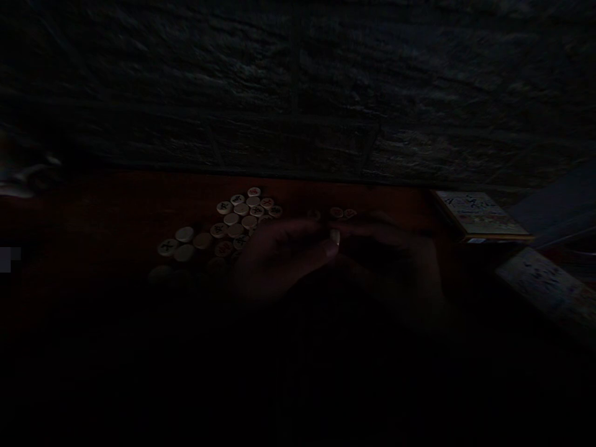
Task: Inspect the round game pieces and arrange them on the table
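Observation:
The picture is very dark. Several round pale game discs (235, 218) with dark marks lie in a loose heap on a reddish table (116, 211). My left hand (279, 254) rests just right of the heap, fingers curled, fingertips meeting my right hand (391, 254) in the middle. A small pale piece (334, 236) shows between the fingertips of the two hands; which hand grips it is unclear. A few more discs (342, 213) lie just behind the hands.
A flat printed box (479, 214) lies at the right end of the table, with a pale board (544, 285) nearer me. A dark rough stone wall (298, 87) rises right behind the table. A dim pale object (23, 180) sits at far left.

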`<action>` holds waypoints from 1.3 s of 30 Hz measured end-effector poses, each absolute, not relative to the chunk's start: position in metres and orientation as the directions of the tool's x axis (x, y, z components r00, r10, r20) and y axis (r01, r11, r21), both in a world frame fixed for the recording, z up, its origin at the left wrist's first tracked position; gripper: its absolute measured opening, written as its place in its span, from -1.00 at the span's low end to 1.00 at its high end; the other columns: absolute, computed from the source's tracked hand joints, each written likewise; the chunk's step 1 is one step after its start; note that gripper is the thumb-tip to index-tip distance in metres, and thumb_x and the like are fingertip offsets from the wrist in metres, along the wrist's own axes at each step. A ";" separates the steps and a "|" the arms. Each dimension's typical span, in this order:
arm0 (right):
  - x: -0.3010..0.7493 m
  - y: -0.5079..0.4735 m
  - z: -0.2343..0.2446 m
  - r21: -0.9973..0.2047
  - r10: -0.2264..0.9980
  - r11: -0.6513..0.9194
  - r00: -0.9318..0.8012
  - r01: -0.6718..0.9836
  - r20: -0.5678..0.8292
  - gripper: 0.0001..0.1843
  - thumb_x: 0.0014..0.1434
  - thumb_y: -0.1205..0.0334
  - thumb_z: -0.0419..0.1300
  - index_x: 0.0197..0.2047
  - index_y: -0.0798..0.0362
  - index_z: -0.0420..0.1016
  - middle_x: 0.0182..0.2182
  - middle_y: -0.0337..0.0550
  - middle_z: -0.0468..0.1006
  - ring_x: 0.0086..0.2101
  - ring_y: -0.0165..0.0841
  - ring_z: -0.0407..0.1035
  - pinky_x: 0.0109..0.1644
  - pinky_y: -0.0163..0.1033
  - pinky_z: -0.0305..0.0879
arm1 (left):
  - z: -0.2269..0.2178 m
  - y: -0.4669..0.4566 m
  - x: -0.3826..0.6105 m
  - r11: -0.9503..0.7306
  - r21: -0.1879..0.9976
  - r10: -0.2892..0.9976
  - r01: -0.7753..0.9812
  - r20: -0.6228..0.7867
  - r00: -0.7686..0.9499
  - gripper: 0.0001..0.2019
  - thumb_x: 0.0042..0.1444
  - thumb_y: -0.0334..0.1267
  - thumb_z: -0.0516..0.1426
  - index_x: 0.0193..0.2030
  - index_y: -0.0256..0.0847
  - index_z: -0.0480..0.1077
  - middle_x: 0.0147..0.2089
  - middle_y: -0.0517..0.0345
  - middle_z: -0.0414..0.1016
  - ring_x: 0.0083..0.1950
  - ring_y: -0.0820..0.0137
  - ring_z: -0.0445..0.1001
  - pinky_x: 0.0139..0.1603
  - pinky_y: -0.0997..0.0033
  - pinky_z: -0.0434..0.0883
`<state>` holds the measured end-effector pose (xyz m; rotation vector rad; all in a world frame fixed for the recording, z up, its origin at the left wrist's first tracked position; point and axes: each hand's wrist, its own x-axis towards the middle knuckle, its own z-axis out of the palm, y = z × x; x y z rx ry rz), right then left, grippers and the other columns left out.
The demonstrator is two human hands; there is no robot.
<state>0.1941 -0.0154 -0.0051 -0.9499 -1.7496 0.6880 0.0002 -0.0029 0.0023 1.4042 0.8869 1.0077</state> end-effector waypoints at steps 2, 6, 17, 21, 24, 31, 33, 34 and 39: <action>0.193 -0.016 -0.004 -0.805 0.850 0.526 -0.205 0.274 0.485 -0.62 0.14 0.33 0.46 0.03 -0.15 0.68 -0.05 -0.14 0.64 -0.03 -0.23 0.57 0.08 -0.08 0.53 | 0.003 -0.003 0.001 -0.067 0.997 0.936 -0.031 0.074 0.345 -0.86 0.23 -0.16 0.32 -0.16 -0.15 0.65 -0.17 0.17 0.72 -0.11 0.37 0.66 -0.11 0.51 0.52; 0.192 -0.016 -0.003 -0.803 0.847 0.531 -0.210 0.272 0.489 -0.59 0.14 0.36 0.45 0.05 -0.16 0.67 -0.06 -0.15 0.64 -0.04 -0.24 0.57 0.06 -0.10 0.53 | 0.003 -0.003 0.001 -0.088 0.996 0.929 -0.034 0.094 0.357 -0.85 0.24 -0.15 0.31 -0.15 -0.14 0.65 -0.13 0.17 0.71 -0.07 0.36 0.65 -0.08 0.49 0.52; 0.193 -0.015 -0.004 -0.789 0.833 0.553 -0.215 0.268 0.510 -0.59 0.14 0.36 0.45 0.03 -0.20 0.67 -0.07 -0.18 0.64 -0.05 -0.27 0.57 0.03 -0.14 0.55 | 0.006 -0.005 0.001 -0.065 0.998 0.935 -0.019 0.068 0.348 -0.86 0.21 -0.15 0.31 -0.17 -0.14 0.64 -0.13 0.15 0.72 -0.09 0.31 0.66 -0.07 0.41 0.53; 0.193 -0.016 -0.004 -0.789 0.836 0.547 -0.218 0.280 0.503 -0.57 0.14 0.38 0.45 0.04 -0.21 0.67 -0.05 -0.16 0.63 -0.02 -0.24 0.56 0.09 -0.08 0.54 | 0.006 -0.006 0.002 -0.067 0.998 0.935 -0.009 0.066 0.347 -0.83 0.23 -0.13 0.29 -0.16 -0.16 0.64 -0.11 0.10 0.72 -0.06 0.26 0.66 -0.06 0.37 0.54; 0.193 -0.015 -0.004 -0.800 0.844 0.534 -0.219 0.274 0.489 -0.55 0.14 0.39 0.44 0.07 -0.19 0.65 -0.02 -0.15 0.63 0.01 -0.23 0.55 0.12 -0.06 0.53 | 0.004 -0.005 0.000 -0.098 0.994 0.937 0.040 0.079 0.341 -0.81 0.24 -0.11 0.29 -0.13 -0.14 0.64 -0.12 0.12 0.71 -0.06 0.27 0.66 -0.08 0.39 0.54; 0.195 -0.014 -0.005 -0.787 0.835 0.549 -0.222 0.282 0.504 -0.61 0.12 0.34 0.47 0.01 -0.18 0.69 -0.06 -0.16 0.64 -0.02 -0.23 0.56 0.09 -0.08 0.52 | 0.005 -0.004 -0.002 -0.068 0.997 0.933 0.043 0.048 0.356 -0.79 0.20 -0.09 0.33 -0.13 -0.15 0.64 -0.15 0.12 0.71 -0.09 0.27 0.66 -0.10 0.40 0.54; 0.194 -0.015 -0.005 -0.786 0.832 0.554 -0.219 0.277 0.509 -0.61 0.13 0.35 0.46 0.01 -0.18 0.69 -0.06 -0.16 0.64 -0.03 -0.24 0.56 0.08 -0.09 0.53 | 0.006 -0.005 0.000 -0.057 0.998 0.932 0.008 0.050 0.358 -0.80 0.19 -0.11 0.33 -0.14 -0.15 0.64 -0.13 0.11 0.72 -0.07 0.26 0.66 -0.07 0.39 0.54; 0.194 -0.015 -0.005 -0.789 0.833 0.552 -0.219 0.272 0.508 -0.61 0.14 0.35 0.46 0.02 -0.19 0.68 -0.06 -0.16 0.64 -0.03 -0.24 0.56 0.07 -0.09 0.53 | 0.006 -0.005 0.001 -0.048 0.999 0.934 -0.012 0.050 0.353 -0.81 0.20 -0.11 0.33 -0.16 -0.16 0.64 -0.14 0.11 0.72 -0.07 0.26 0.66 -0.07 0.39 0.55; 0.193 -0.016 -0.005 -0.798 0.834 0.550 -0.214 0.245 0.509 -0.57 0.13 0.38 0.46 0.04 -0.20 0.67 -0.05 -0.16 0.63 -0.03 -0.24 0.56 0.06 -0.09 0.53 | 0.007 -0.007 0.003 0.000 0.999 0.938 -0.047 0.016 0.346 -0.83 0.24 -0.12 0.29 -0.16 -0.14 0.64 -0.11 0.11 0.72 -0.04 0.26 0.67 -0.04 0.38 0.54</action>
